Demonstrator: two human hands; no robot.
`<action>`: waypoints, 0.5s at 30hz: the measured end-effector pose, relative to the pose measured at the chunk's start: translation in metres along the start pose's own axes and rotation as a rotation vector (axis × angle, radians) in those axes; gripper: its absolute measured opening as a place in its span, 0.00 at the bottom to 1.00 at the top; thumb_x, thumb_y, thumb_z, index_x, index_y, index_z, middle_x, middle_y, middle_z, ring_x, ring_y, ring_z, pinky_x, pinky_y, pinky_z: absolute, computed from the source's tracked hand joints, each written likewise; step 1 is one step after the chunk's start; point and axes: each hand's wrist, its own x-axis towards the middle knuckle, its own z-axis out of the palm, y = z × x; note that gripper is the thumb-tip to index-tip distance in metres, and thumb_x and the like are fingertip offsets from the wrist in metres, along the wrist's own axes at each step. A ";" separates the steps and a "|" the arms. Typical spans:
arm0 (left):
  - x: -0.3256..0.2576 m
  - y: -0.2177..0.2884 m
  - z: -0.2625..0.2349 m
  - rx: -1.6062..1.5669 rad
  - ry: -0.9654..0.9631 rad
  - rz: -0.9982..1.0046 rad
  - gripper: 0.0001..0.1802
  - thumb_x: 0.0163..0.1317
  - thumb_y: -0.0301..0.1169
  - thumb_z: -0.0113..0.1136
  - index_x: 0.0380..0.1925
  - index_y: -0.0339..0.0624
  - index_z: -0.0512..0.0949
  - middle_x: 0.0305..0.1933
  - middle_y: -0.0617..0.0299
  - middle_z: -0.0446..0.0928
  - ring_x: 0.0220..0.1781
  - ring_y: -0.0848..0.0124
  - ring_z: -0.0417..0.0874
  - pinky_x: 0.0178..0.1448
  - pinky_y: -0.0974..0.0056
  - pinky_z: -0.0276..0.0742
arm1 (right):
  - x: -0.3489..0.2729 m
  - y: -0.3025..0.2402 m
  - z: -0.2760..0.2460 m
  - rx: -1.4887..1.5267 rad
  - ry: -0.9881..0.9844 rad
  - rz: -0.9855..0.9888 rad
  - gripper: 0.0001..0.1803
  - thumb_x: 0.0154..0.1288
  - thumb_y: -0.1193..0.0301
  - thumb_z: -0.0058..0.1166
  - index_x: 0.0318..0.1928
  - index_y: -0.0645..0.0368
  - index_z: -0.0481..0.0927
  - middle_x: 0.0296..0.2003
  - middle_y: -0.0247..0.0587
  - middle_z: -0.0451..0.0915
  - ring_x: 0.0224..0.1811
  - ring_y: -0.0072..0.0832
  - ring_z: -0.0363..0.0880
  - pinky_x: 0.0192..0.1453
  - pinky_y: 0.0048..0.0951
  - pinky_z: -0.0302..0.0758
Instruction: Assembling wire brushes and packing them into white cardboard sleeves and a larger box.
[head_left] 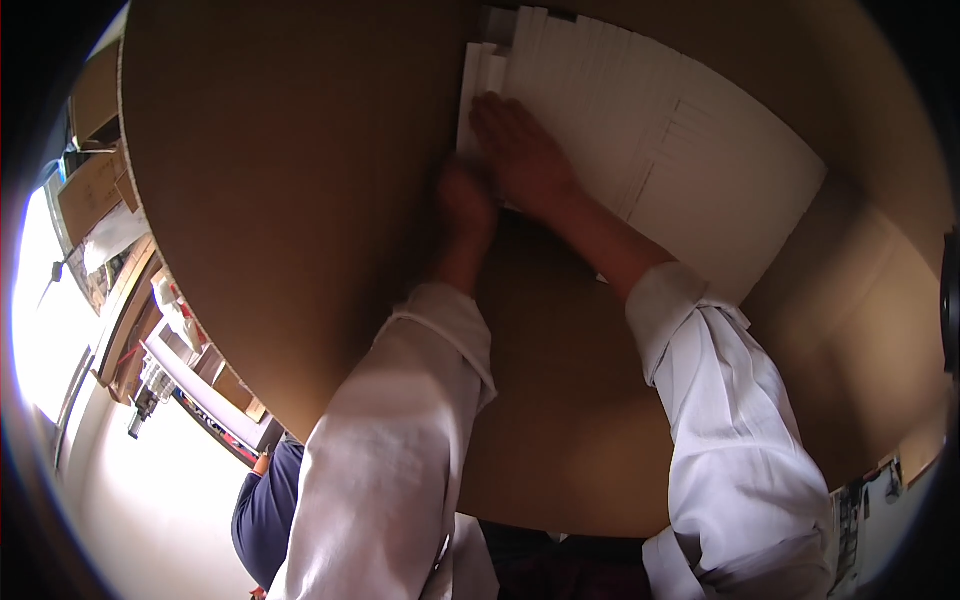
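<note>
Both my arms reach down into a large brown cardboard box [270, 200]. On its floor lies a packed row of thin white flat pieces [640, 110], like folded cartons standing edge to edge. My right hand [525, 158] lies with its fingers stretched over the left end of this row, touching the white edges. Close beside it, my left hand [466, 205] is at the row's near left corner, in shadow and blurred. Its fingers are hidden, so I cannot tell whether it holds anything. A narrow white piece [468, 95] stands at the row's left end.
The box's tall left wall rises beside my left arm, and its right wall [890, 270] curves round on the other side. Outside at the left are smaller cardboard boxes [92, 195], a shelf [205, 375] and another person's dark sleeve [268, 510].
</note>
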 end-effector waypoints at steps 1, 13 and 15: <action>-0.009 0.004 0.007 -0.094 0.140 0.035 0.19 0.68 0.39 0.64 0.43 0.30 0.80 0.44 0.41 0.84 0.48 0.47 0.87 0.52 0.49 0.82 | -0.003 0.005 0.003 -0.015 -0.026 0.004 0.31 0.63 0.74 0.51 0.68 0.69 0.69 0.71 0.53 0.67 0.78 0.45 0.61 0.83 0.44 0.55; -0.033 -0.030 0.067 0.129 -0.399 -0.512 0.26 0.74 0.40 0.55 0.67 0.40 0.71 0.61 0.47 0.80 0.57 0.56 0.85 0.58 0.53 0.82 | -0.003 0.028 0.017 -0.096 -0.135 0.081 0.35 0.64 0.79 0.47 0.73 0.63 0.64 0.75 0.49 0.62 0.80 0.42 0.56 0.84 0.43 0.52; -0.032 -0.037 0.082 0.348 -0.537 -0.427 0.27 0.73 0.39 0.56 0.69 0.42 0.69 0.65 0.49 0.77 0.59 0.58 0.85 0.59 0.53 0.82 | -0.003 0.030 0.017 -0.084 -0.155 0.097 0.35 0.64 0.79 0.47 0.74 0.62 0.64 0.75 0.48 0.61 0.80 0.43 0.55 0.84 0.43 0.52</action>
